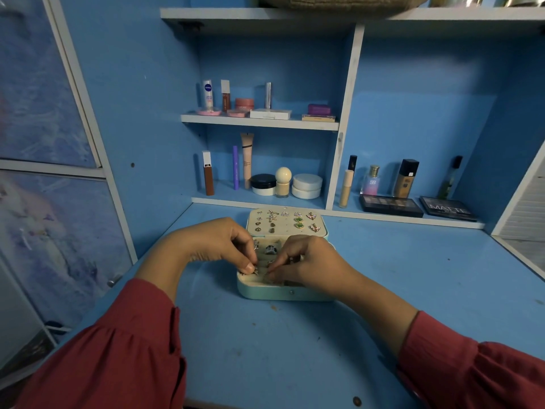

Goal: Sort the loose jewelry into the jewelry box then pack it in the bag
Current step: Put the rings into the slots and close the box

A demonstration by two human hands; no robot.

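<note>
On the blue desk, in the open jewelry box (283, 292): left hand (219, 246) pinching a small ring (255, 270), right hand (306, 262) curled over ring slots, seemingly seating a piece; bag unseen.

Two bare forearms enter from the lower corners. Both arms wear dark red, loosely woven sleeves (118, 349), full and gathered into soft pleats toward the cuff. Left sleeve ends in a narrow banded cuff well short of the wrist; a small button-like bump shows on its edge. Right sleeve (477, 370) has the same cloth and a thin cuff seam. Left hand (218, 243) and right hand (306, 261) wear no gloves.
</note>
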